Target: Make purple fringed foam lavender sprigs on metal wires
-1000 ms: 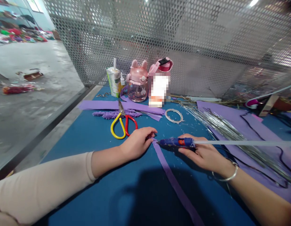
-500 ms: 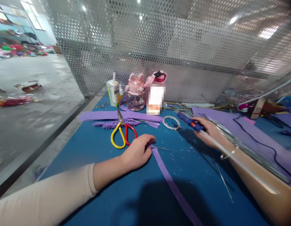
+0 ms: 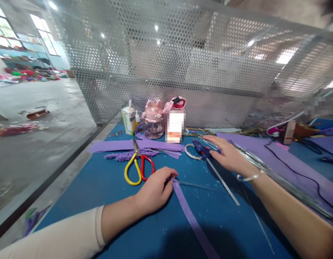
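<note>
Purple strip (image 3: 192, 219) ran from the lower edge of the view up the blue table (image 3: 123, 233), its far end pinched in the fingers of the left hand (image 3: 155, 189). That end was secured by hand; the nearer length lay loose, so the work was judged to be at an early stage. Scissors (image 3: 137, 154) lay just beyond. The right hand (image 3: 227, 154) extended its fingers at the glue gun (image 3: 201, 149) (grip could not be told), apart from the strip, overlapping a white ring (image 3: 188, 153).
</note>
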`<state>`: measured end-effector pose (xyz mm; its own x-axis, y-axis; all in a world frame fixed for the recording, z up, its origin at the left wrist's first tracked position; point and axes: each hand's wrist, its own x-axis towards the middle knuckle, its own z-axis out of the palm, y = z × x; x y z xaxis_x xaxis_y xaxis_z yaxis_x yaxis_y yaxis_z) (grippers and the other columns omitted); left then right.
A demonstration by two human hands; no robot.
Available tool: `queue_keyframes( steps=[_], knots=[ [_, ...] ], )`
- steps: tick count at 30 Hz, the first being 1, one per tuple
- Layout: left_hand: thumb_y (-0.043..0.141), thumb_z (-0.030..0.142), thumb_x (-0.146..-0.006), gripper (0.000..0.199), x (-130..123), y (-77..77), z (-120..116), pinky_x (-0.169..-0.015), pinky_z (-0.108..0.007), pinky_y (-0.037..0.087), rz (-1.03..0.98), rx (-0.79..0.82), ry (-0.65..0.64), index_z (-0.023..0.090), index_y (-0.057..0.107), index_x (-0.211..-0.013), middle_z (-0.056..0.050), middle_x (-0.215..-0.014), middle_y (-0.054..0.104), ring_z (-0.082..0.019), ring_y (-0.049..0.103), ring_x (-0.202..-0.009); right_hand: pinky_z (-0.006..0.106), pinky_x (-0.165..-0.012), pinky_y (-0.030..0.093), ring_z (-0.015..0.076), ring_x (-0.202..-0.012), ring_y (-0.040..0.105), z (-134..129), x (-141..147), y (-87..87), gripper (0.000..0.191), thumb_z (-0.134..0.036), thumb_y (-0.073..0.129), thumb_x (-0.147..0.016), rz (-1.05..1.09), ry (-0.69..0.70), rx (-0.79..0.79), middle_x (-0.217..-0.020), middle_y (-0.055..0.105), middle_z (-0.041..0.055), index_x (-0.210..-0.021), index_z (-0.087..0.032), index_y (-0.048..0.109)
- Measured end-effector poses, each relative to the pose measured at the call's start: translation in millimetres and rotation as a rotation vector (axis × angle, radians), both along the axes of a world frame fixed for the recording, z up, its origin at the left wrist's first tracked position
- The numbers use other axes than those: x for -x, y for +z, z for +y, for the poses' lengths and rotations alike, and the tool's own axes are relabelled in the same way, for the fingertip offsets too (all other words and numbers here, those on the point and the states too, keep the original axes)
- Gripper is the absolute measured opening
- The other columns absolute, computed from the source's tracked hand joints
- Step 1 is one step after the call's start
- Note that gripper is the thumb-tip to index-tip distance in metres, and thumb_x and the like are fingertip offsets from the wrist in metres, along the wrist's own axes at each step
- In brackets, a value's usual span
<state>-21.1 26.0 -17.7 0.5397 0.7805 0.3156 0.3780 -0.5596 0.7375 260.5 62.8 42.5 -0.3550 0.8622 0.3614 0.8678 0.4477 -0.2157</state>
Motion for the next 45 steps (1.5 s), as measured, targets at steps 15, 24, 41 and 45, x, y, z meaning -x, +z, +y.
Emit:
queue_keyframes(
  steps=[15,24,41,45],
  knots=[
    [0.048,0.042,-0.087,0.029,-10.4,-1.1,-2.7,-0.060,-0.024,0.048,-0.702,0.940,-0.063,0.015,0.052,-0.099,-0.001,-0.073,0.056,-0.011,0.055,-0.066,0.030,-0.078,0.049,0.0190,-0.090,0.066,-76.6,69.7,-31.2,0.026,-0.020,0.041,-0.092,0.132,0.115,0.220,-0.103,0.070,0.0027,-0.107,-0.022,0.063],
    [0.066,0.034,-0.077,0.025,-14.0,-0.7,-3.8,-0.058,-0.019,0.048,-0.746,1.027,0.039,0.013,0.056,-0.084,0.001,-0.064,0.058,-0.007,0.056,-0.057,0.031,-0.073,0.047,0.0207,-0.087,0.063,-80.9,72.2,-34.2,0.024,-0.022,0.046,-0.089,-0.089,0.116,0.104,-0.101,0.068,0.0050,-0.110,-0.021,0.056],
    [0.064,0.036,-0.078,0.026,-15.0,-2.3,-10.8,-0.049,-0.018,0.031,-0.653,0.973,0.027,0.011,0.062,-0.086,0.003,-0.059,0.050,-0.005,0.043,-0.051,0.035,-0.071,0.043,0.0199,-0.075,0.054,-74.2,75.3,-46.7,0.019,-0.016,0.045,-0.086,-0.047,0.345,-0.345,-0.074,0.062,0.0064,-0.083,-0.020,0.064],
    [0.065,0.036,-0.077,0.025,-14.8,-4.6,-11.3,-0.050,-0.019,0.029,-0.629,0.935,0.018,0.012,0.065,-0.086,0.003,-0.059,0.049,-0.005,0.042,-0.051,0.035,-0.071,0.044,0.0198,-0.075,0.055,-73.4,74.8,-53.7,0.013,-0.016,0.049,-0.084,0.087,0.332,-0.305,-0.076,0.064,0.0062,-0.083,-0.019,0.062]
  ],
)
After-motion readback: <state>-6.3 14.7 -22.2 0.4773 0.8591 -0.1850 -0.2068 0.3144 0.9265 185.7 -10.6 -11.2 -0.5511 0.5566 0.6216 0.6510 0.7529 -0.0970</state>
